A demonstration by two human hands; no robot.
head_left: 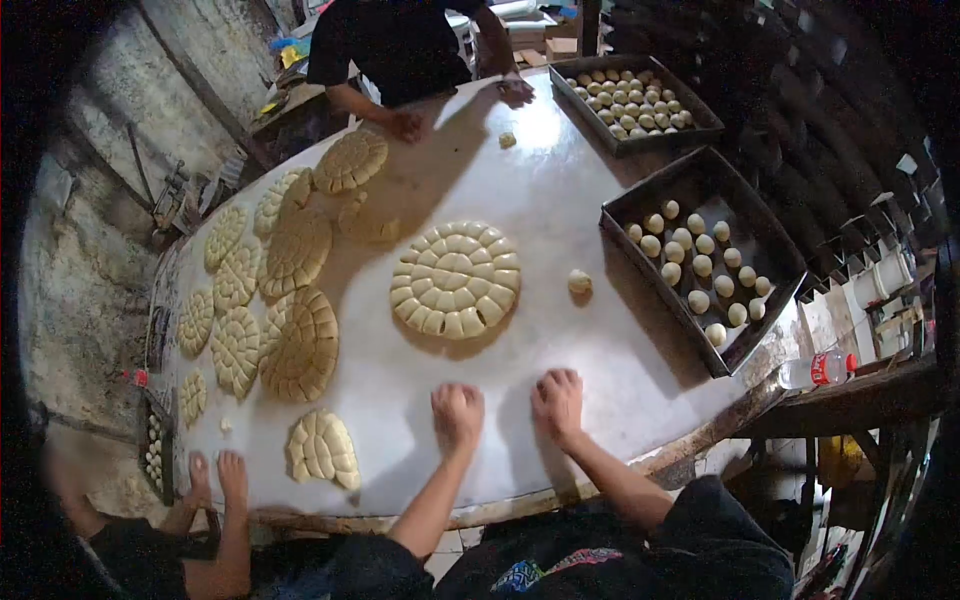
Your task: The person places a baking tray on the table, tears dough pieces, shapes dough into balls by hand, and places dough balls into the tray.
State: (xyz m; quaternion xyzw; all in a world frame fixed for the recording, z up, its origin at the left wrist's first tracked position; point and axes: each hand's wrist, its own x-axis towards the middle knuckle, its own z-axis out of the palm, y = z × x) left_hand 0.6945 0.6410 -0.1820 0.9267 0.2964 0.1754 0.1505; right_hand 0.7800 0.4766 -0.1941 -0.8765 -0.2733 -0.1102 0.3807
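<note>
Both my hands are on the white table (500,470), below a large round slab of dough (455,280) cut into many pieces. My left hand (458,413) has its fingers curled down against the surface; what lies under them, if anything, is hidden. To its right, my right hand (558,405) is curled in the same way, and its palm side cannot be seen. A small dough ball (579,282) sits above my right hand, touching neither hand. Left of my left hand lies a smaller cut piece of dough (323,449).
Several scored dough rounds (297,252) crowd the table's left side. Two dark trays (690,345) (640,145) of dough balls stand at the right. A bottle (818,371) lies near the right edge. Co-workers' hands rest at the far edge (405,126) and lower left (232,475).
</note>
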